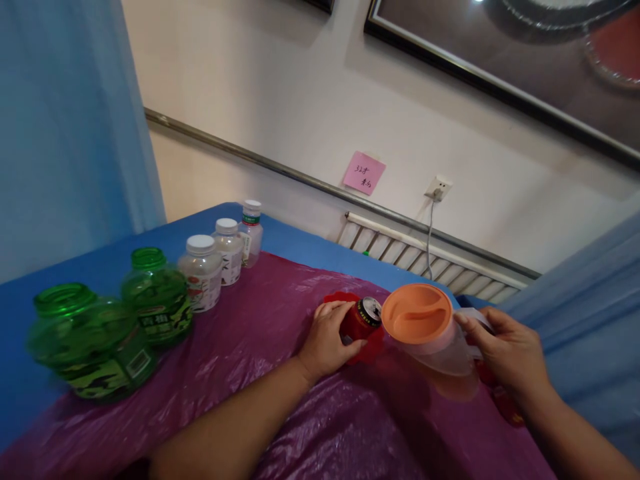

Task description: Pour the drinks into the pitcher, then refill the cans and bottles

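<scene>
My left hand (327, 335) is wrapped round a red drink can (359, 321) with a silver top. Under the can lies a red dish-like piece (370, 352), mostly hidden by can and hand. My right hand (505, 343) grips the handle of a clear plastic pitcher (445, 360) with an orange lid (417, 313). The pitcher is tilted toward the can, its lid edge close to the can's top. Amber-looking liquid shows low in the pitcher. Another red can (507, 407) is partly hidden behind my right hand.
Two open green plastic jars (95, 347) and several clear bottles with white caps (203, 277) stand in a row at the left. Purple plastic sheeting (235, 380) covers the blue surface (293, 239). Behind are a radiator (400, 252) and blue curtains (75, 120).
</scene>
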Demonstrator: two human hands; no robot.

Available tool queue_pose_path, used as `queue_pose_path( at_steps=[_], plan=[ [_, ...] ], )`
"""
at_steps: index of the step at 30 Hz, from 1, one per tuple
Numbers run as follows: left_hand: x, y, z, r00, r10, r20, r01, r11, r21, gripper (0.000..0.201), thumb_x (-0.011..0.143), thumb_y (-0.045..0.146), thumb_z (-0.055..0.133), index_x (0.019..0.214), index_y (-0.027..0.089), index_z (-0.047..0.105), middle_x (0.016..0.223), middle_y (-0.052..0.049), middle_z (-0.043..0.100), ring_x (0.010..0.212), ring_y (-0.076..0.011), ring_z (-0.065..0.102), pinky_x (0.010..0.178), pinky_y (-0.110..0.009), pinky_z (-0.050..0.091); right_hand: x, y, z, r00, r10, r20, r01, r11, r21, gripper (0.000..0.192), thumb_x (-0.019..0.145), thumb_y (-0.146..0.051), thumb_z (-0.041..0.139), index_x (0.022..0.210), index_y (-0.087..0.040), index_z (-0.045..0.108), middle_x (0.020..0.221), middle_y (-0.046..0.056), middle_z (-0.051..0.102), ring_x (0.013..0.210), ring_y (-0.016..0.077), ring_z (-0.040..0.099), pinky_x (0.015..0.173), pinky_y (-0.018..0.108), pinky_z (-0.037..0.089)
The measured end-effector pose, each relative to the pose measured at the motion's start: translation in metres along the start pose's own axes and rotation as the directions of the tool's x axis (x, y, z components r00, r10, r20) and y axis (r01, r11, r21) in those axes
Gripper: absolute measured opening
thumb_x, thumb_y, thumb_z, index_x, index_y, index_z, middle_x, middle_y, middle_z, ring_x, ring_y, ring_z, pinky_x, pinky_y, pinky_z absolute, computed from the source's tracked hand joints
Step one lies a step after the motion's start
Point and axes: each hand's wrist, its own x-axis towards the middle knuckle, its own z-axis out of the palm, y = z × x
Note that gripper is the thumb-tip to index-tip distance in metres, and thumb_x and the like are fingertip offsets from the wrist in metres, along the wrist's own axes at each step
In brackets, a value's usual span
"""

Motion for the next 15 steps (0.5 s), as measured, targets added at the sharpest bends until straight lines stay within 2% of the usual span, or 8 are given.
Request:
queue_pose_path(
  at_steps=[15],
  plan=[
    [-0.0006, 0.0008, -0.0001, 1.000, -0.007, -0.009, 0.007, 1.000, -0.009, 0.068, 0.063, 0.028, 0.087, 0.127, 0.025, 0.063, 0.128, -0.010, 0.067, 0.121, -0.0338, 0.059, 0.107, -0.053, 0.045, -0.0021, -0.0103, 0.0007, 0.997, -0.054, -0.055, 0.048, 0.994, -0.095, 0.063, 0.070, -0.083, 0.063, 0.055, -0.022, 0.062, 0.050, 0.000, 0.051, 0.049, 0.0142, 0.045, 0.045, 0.026, 0.037]
  ],
)
